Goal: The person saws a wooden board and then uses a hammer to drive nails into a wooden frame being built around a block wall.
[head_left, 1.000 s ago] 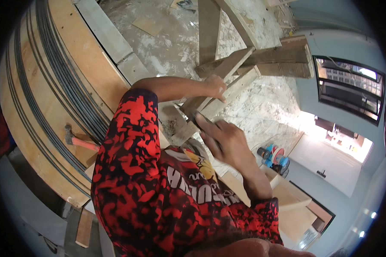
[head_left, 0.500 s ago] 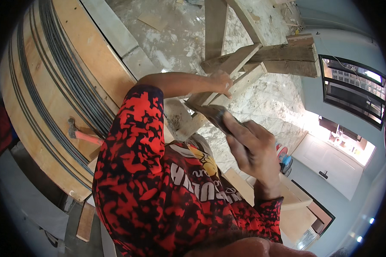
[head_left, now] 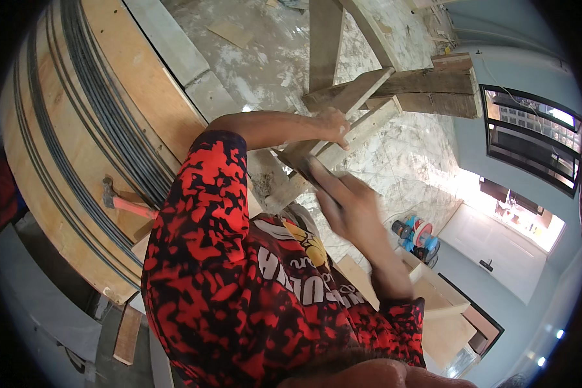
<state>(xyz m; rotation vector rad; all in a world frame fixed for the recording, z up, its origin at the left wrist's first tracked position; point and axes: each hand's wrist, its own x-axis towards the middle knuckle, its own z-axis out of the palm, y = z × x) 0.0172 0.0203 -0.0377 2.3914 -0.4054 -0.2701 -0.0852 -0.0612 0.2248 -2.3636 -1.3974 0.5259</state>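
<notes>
My left hand is wrapped over the edge of a narrow wooden board, pressing on it near its close end. In my right hand, smeared by motion, is a dark, slim hand tool whose exact kind I cannot make out. The tool's front end meets the near end of the board, just below my left hand. Beside that board runs a second, paler board. Both boards lean across a thick timber beam.
At left, long dark metal rods lie on a plywood sheet beside a red-handled hammer. A blue and red machine stands on the floor at right, near a white door. Further planks lie beyond the beam.
My right hand and the tool have moved up and left along the board, uncovering more of the blue and red machine. My left hand has stayed in place.
</notes>
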